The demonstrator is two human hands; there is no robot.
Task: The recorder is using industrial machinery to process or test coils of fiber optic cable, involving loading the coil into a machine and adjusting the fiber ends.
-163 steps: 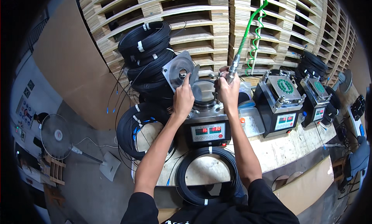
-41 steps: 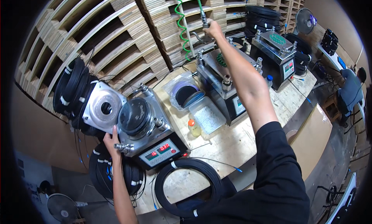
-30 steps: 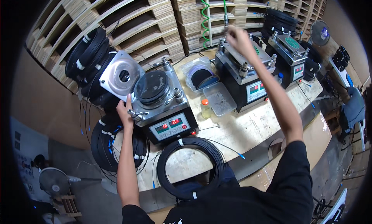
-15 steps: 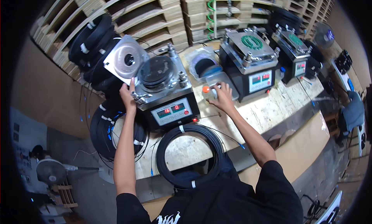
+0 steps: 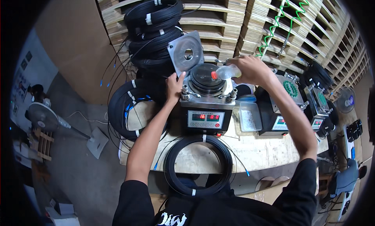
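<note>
My right hand (image 5: 252,69) grips a clear squeeze bottle (image 5: 229,72) lying nearly on its side, its orange-red tip pointing left. The bottle is over the dark round disc (image 5: 205,75) on top of a polishing machine (image 5: 204,122) with a lit red display. My left hand (image 5: 174,87) is closed at the lower corner of a square metal plate (image 5: 186,54), thumb along its edge. That plate stands tilted up behind the disc's left side, with a round recess and a central hole. Whether liquid leaves the bottle cannot be seen.
A black cable coil (image 5: 198,163) lies at the bench's front edge. More coils (image 5: 154,34) are stacked behind left. Right of the machine are a clear plastic tub (image 5: 250,116) and two similar machines with green-ringed tops (image 5: 290,89). A floor fan (image 5: 47,118) stands at left.
My right hand has brought the bottle from the bench beside the tub up and left to over the disc, tipping it sideways. My left hand stays at the plate. The view has shifted.
</note>
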